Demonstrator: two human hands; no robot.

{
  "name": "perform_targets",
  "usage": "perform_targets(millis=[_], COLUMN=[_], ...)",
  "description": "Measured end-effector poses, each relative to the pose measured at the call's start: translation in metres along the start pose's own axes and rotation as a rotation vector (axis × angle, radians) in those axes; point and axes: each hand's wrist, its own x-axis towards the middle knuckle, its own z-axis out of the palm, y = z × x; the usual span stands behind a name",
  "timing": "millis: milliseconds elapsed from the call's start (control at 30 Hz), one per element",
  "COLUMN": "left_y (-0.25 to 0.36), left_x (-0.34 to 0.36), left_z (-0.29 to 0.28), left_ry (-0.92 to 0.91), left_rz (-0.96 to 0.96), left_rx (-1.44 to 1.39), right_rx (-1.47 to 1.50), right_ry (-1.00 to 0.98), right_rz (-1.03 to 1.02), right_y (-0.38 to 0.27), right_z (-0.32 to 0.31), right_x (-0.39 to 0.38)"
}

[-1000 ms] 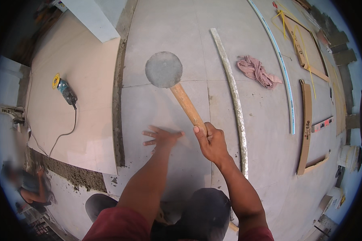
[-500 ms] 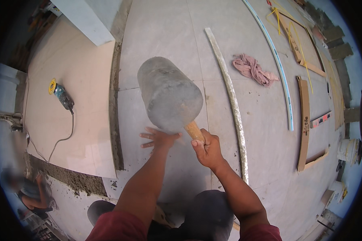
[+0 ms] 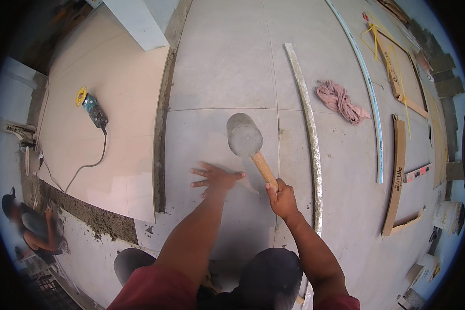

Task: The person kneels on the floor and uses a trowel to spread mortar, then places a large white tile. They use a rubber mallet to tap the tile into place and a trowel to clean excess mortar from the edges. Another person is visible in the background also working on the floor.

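Observation:
My right hand (image 3: 282,198) grips the wooden handle of a rubber mallet (image 3: 244,136). Its dusty grey head is down near the large grey floor tile (image 3: 212,139), just left of a tile joint. My left hand (image 3: 214,179) lies flat on the same tile with fingers spread, a little below and left of the mallet head. Both forearms come up from the lower edge.
A long metal straightedge (image 3: 309,134) lies right of the mallet. An angle grinder (image 3: 92,108) with its cord rests on a beige tile at the left, beside a mortar strip (image 3: 88,217). A pink rag (image 3: 341,99), a pale pipe (image 3: 369,98) and wooden strips (image 3: 397,175) lie to the right. Another person (image 3: 33,227) crouches at the lower left.
The mallet head swung up close to the camera and has now come back down toward the tile. My left hand stayed spread on the tile.

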Motion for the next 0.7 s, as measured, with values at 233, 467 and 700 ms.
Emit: perform_targets(millis=[233, 467, 700], left_y=[-0.008, 0.001, -0.007], left_x=[-0.014, -0.032, -0.017], left_z=[-0.027, -0.027, -0.024], left_ry=[0.002, -0.072, 0.013], left_rz=[-0.065, 0.001, -0.040], left_rx=[-0.043, -0.072, -0.123], right_rx=[0.279, -0.052, 0.535], right_ry=[-0.016, -0.198, -0.050], right_rz=[-0.014, 0.231, -0.247], right_y=[-0.097, -0.001, -0.092], right_z=[-0.027, -0.004, -0.011], right_x=[0.018, 0.025, 0.027])
